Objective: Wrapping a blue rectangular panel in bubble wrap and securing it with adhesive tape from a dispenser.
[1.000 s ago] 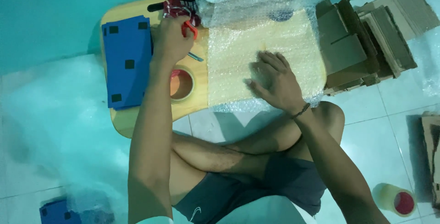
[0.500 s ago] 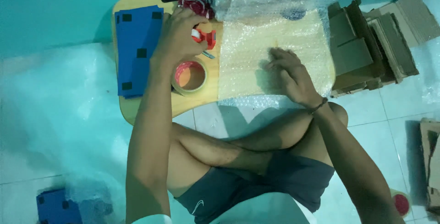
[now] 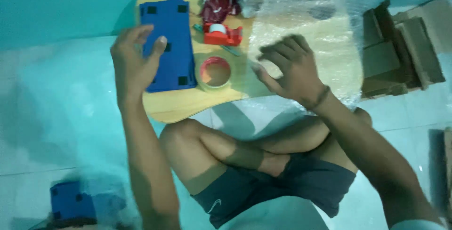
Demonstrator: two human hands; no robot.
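Observation:
A blue flat panel (image 3: 168, 46) with dark square pads lies on the left part of a wooden lap table (image 3: 188, 104). My left hand (image 3: 134, 61) hovers at the panel's left edge, fingers spread, holding nothing. A tape roll (image 3: 215, 72) lies beside the panel, and a red tape dispenser (image 3: 222, 33) sits just behind the roll. A bubble wrap sheet (image 3: 325, 32) covers the table's right half. My right hand (image 3: 292, 67) is over the sheet's left edge with fingers bent and apart; motion blur hides any contact.
A dark red packet (image 3: 219, 1) lies at the table's far edge. Folded cardboard boxes (image 3: 400, 46) are stacked on the floor at right. Another blue panel (image 3: 70, 201) in plastic wrap lies at the lower left. My crossed legs sit below the table.
My left hand has left the dispenser and tape roll and moved left to the blue panel. My right hand has lifted off the bubble wrap and shifted left.

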